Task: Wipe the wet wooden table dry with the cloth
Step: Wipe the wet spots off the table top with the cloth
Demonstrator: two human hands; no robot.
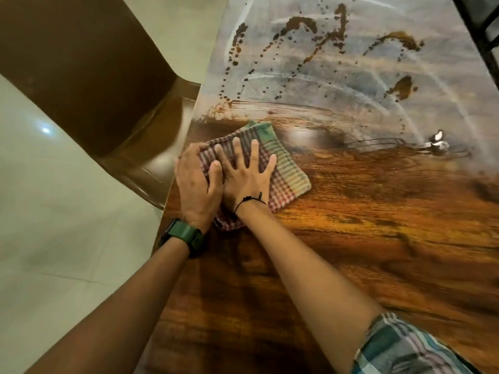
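Observation:
A folded checked cloth [283, 168], red, white and green, lies flat on the glossy wooden table [378, 225] near its left edge. My left hand [194, 187] grips the cloth's left side, fingers curled over its edge. My right hand [245, 174] presses flat on the cloth with fingers spread, its thumb under my left thumb. Water drops and streaks [318, 49] cover the far half of the table. The wood near me looks smooth and dark, without drops.
A brown plastic chair [108, 85] stands against the table's left edge, beside the cloth. Pale floor tiles [54, 211] lie on the left. A dark metal frame [483, 31] crosses the top right corner. A small puddle [437, 144] glints at the right.

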